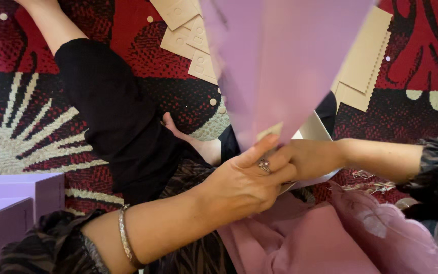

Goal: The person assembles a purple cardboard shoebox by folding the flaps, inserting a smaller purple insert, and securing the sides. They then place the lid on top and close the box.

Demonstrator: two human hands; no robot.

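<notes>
**Both hands work the lower edge of a lilac card sheet**

The person sits on a red patterned carpet [422, 45] and holds a large lilac card sheet [285, 56] upright, close to the camera, so that it is blurred and hides much of the view. The left hand [244, 182], with a ring and a bracelet, is closed around the lower corner of the sheet; its thumb lies along the edge. The right hand [310, 157] meets it at the same place and also pinches this corner, fingers closed; what exactly is between them cannot be seen.

It seems that the step in hand is folding or shaping the sheet into a box, because finished lilac boxes [13, 203] stand at the left. Beige punched card pieces [191, 35] lie further on the carpet. The next move probably needs a firm crease along the lower edge, with both hands keeping the corner aligned.
</notes>
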